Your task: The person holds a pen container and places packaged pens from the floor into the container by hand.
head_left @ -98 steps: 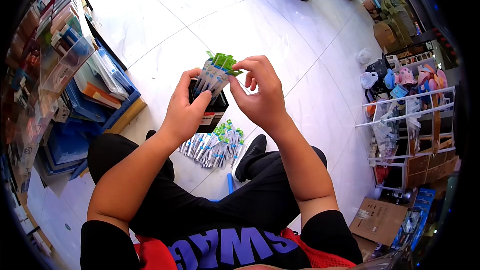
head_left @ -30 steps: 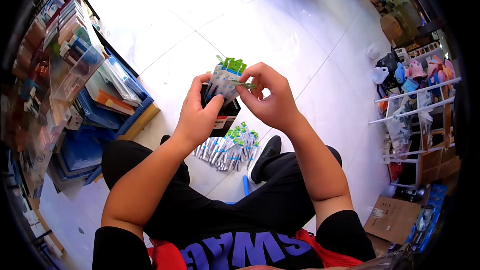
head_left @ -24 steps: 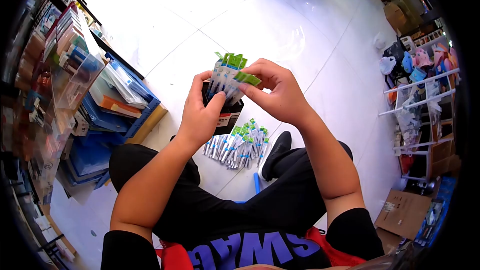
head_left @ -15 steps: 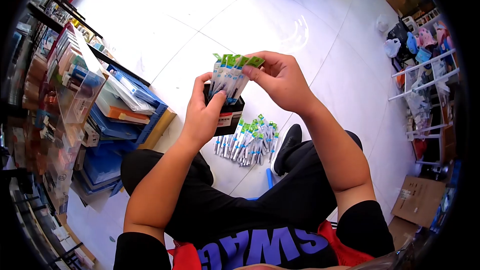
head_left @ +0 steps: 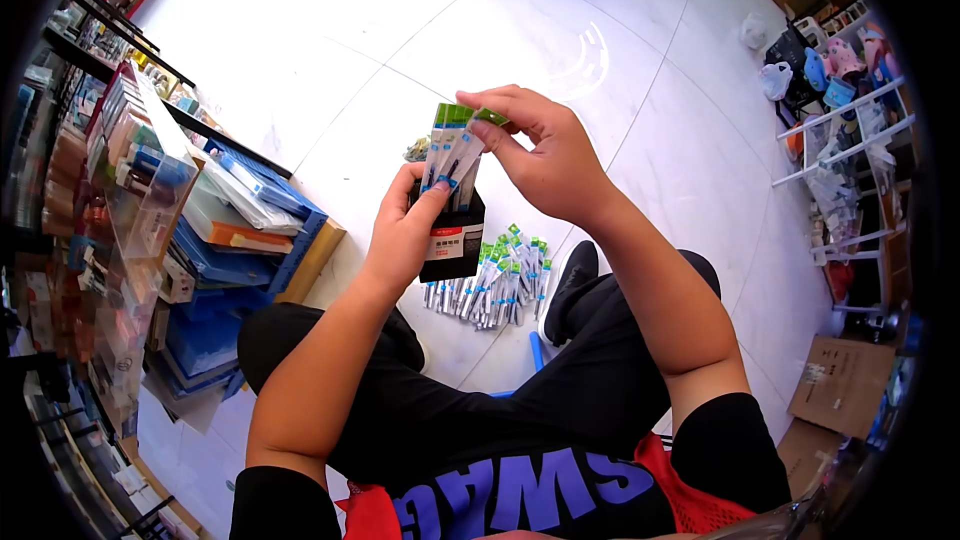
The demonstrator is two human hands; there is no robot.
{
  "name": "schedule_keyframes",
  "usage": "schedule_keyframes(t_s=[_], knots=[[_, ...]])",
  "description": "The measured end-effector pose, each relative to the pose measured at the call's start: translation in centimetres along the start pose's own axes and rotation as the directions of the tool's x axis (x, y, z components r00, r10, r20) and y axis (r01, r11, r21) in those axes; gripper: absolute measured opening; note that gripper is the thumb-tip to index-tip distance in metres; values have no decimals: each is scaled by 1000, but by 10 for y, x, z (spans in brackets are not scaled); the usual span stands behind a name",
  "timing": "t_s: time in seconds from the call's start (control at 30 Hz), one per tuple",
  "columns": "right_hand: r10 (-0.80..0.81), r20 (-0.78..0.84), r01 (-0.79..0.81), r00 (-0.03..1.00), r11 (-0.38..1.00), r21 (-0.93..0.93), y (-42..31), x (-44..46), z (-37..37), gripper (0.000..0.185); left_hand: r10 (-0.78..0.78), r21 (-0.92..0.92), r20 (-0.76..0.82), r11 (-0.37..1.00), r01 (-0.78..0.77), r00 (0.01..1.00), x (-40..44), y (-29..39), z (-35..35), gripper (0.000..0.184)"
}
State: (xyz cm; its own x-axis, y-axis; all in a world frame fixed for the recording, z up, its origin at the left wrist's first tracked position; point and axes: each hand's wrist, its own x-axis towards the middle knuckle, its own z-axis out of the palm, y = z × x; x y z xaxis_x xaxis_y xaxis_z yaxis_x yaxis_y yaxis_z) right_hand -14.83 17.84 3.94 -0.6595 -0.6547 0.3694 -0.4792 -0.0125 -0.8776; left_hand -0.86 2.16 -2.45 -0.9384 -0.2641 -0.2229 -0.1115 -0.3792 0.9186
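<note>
My left hand (head_left: 402, 235) is wrapped round a black box (head_left: 452, 268) with a red-and-white label, its thumb pressed on the packets standing in it. These are slim clear packets (head_left: 447, 145) with green tops and dark pen-like contents, rising out of the box. At their upper right, my right hand (head_left: 545, 145) pinches the green top of one tilted packet (head_left: 466, 155) between thumb and fingers. On the floor just beyond my lap lies a loose pile of similar packets (head_left: 495, 285). The lower ends of the boxed packets are hidden.
Blue trays (head_left: 215, 260) with folders and packaged goods stand close on my left. White racks (head_left: 850, 175) with bagged items are at the right, above cardboard boxes (head_left: 842, 387). My shoe (head_left: 572, 285) is beside the pile. Pale tiled floor (head_left: 330, 70) stretches ahead.
The black box has tilted, showing more of its labelled front. My right hand has shifted slightly left, and the packet it pinches leans across the others. A small clump now shows behind the box.
</note>
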Motion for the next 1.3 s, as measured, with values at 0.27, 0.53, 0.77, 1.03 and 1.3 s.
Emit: schedule_keyframes(t_s=[0.27, 0.53, 0.77, 1.03, 1.3], knots=[[-36, -205, 50, 978, 997, 63, 0, 1, 1, 29, 17, 38, -72, 999, -14, 997, -3, 2, 3, 20], [129, -487, 45, 864, 943, 330, 17, 19, -32, 29, 68, 20, -224, 998, -66, 972, 20, -6, -21, 18], [304, -216, -305, 928, 952, 28, 91, 6, -13, 27, 225, 124, -338, 973, -193, 914, 39, 24, -44, 39], [699, 265, -715, 664, 697, -45, 184, -73, 53, 29, 273, 188, -283, 956, -226, 919, 44, 16, -57, 29], [698, 46, -541, 715, 593, -597, 277, -106, 18, 71, 133, -126, -229, 978, -165, 964, 52, 38, -58, 30]])
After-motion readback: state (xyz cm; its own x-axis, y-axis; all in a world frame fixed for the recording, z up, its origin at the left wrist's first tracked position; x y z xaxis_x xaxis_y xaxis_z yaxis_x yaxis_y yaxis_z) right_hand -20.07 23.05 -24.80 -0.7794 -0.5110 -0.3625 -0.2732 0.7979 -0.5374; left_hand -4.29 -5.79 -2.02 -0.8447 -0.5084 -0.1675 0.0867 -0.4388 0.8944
